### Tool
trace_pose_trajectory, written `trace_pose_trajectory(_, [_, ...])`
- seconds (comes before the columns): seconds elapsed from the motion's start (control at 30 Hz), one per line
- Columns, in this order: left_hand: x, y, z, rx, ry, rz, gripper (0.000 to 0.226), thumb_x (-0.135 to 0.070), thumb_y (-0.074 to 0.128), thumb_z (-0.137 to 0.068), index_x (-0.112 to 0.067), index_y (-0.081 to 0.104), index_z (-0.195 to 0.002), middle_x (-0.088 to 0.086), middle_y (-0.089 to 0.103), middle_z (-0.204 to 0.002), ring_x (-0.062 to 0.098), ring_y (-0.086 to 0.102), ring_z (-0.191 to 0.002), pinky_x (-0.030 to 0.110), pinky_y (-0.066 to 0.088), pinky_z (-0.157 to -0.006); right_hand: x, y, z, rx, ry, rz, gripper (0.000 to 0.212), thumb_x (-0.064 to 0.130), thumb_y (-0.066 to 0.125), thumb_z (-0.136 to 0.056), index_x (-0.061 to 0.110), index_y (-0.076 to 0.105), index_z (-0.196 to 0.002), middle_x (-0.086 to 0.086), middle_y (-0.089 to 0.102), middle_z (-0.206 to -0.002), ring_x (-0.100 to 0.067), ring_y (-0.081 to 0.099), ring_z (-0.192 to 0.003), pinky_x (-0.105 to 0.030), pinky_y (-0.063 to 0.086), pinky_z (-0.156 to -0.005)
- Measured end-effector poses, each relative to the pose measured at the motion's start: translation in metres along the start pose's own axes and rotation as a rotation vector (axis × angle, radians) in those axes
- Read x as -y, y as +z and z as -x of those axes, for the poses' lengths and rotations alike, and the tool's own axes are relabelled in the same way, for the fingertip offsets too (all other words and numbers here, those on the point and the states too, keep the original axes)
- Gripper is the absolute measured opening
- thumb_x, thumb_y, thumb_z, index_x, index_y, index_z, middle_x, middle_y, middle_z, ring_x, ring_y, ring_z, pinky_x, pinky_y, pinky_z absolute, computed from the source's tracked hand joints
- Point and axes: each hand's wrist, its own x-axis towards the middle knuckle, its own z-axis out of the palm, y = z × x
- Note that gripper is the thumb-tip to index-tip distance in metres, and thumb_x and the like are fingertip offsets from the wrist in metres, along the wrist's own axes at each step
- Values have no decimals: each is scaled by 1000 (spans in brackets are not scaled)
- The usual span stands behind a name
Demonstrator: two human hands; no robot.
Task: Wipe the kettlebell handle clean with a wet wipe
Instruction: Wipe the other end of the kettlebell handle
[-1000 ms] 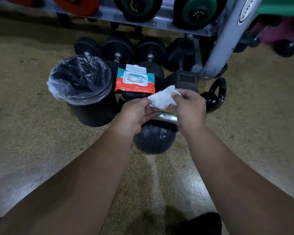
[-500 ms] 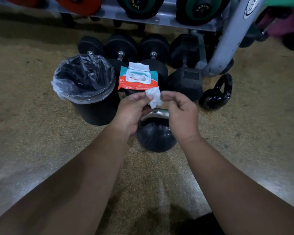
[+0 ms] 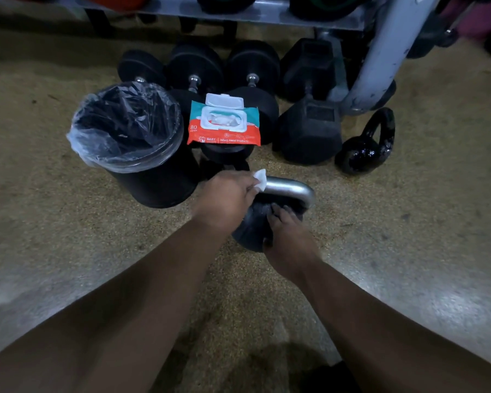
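A black kettlebell (image 3: 250, 231) with a silver handle (image 3: 291, 188) stands on the floor in the middle. My left hand (image 3: 227, 198) presses a folded white wet wipe (image 3: 260, 179) against the left end of the handle. My right hand (image 3: 288, 239) rests on top of the kettlebell's black body, fingers spread over it, just below the handle. The left end of the handle is hidden under my left hand and the wipe.
A black bin (image 3: 131, 137) lined with a clear bag stands to the left. An open pack of wet wipes (image 3: 224, 123) lies on black dumbbells (image 3: 309, 131) behind. A smaller black kettlebell (image 3: 366, 148) sits to the right, by a grey rack post (image 3: 380, 52).
Both hands dropped from holding the wipe in the air. My left hand now has the wipe alone on the handle, and my right hand has let go and landed on the kettlebell body.
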Motion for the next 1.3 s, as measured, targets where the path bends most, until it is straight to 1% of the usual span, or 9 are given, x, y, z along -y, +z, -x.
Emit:
trace_pose_trajectory(0.1, [3, -3, -1, 1, 115, -35, 20, -15, 73, -89, -14, 78, -108, 2, 70, -125, 25, 63, -113, 35, 50, -100, 1, 0, -5, 28, 13, 8, 72, 32, 49, -98, 13, 16, -159, -1, 8, -167, -21, 1, -154, -36, 14, -123])
trace_pose_trajectory(0.2, [6, -2, -5, -3, 152, -53, 27, -14, 73, -85, -18, 76, -112, 1, 72, -112, 25, 65, -102, 33, 51, -90, 2, 0, -7, 69, 13, 29, 72, 35, 45, -101, 13, 9, -159, -1, -1, -168, -21, -3, -154, -35, 14, -121])
trace_pose_trajectory(0.37, [10, 2, -10, -62, 223, -127, 17, -15, 70, -87, -13, 80, -101, 3, 71, -99, 28, 61, -89, 33, 54, -77, 6, -3, -12, 117, 9, 33, 72, 36, 43, -102, 8, 8, -159, -7, -1, -168, -26, -3, -154, -36, 13, -121])
trace_pose_trajectory(0.57, [12, 10, 10, -106, 79, -143, 20, -10, 67, -89, -5, 75, -107, 11, 64, -100, 30, 61, -90, 44, 56, -76, 9, -9, -14, 151, 33, 43, 75, 39, 44, -101, 9, 8, -159, -6, -2, -168, -25, -3, -154, -37, 12, -123])
trace_pose_trajectory(0.7, [0, 10, 11, -65, 40, -31, 24, -18, 58, -95, -6, 75, -106, 10, 64, -97, 25, 62, -89, 38, 54, -77, 9, -8, -14, 150, 22, 75, 80, 44, 45, -99, 9, 7, -159, -7, -3, -168, -26, -3, -154, -37, 13, -124])
trace_pose_trajectory(0.9, [-8, 3, 9, -91, -112, -44, 23, -13, 63, -96, -13, 75, -116, 11, 60, -98, 23, 59, -84, 27, 44, -74, 7, -10, -13, 157, 16, 82, 82, 45, 48, -97, 11, 6, -159, -5, -5, -168, -25, -2, -154, -38, 16, -121])
trace_pose_trajectory(1.03, [-12, 7, 13, -90, -147, -56, 22, -16, 63, -96, -14, 75, -115, 11, 61, -100, 28, 62, -86, 40, 55, -77, 8, -12, -14, 180, 27, 100, 83, 48, 45, -98, 12, 2, -159, -3, -8, -167, -24, -3, -154, -38, 17, -120])
trace_pose_trajectory(1.17, [-19, 5, 9, -71, -81, -62, 17, -21, 63, -97, -18, 78, -102, 11, 59, -95, 29, 62, -82, 40, 54, -76, 5, -10, -17, 195, 1, 154, 82, 49, 41, -99, 11, 2, -159, -7, -5, -168, -27, 0, -154, -38, 13, -123])
trace_pose_trajectory(1.3, [-11, 5, 5, -72, -179, -126, 19, -19, 61, -98, -13, 78, -105, 15, 60, -102, 30, 62, -88, 40, 53, -82, 4, -12, -20, 214, 19, 146, 84, 49, 46, -97, 14, 2, -160, -5, -5, -168, -26, 0, -154, -41, 16, -123])
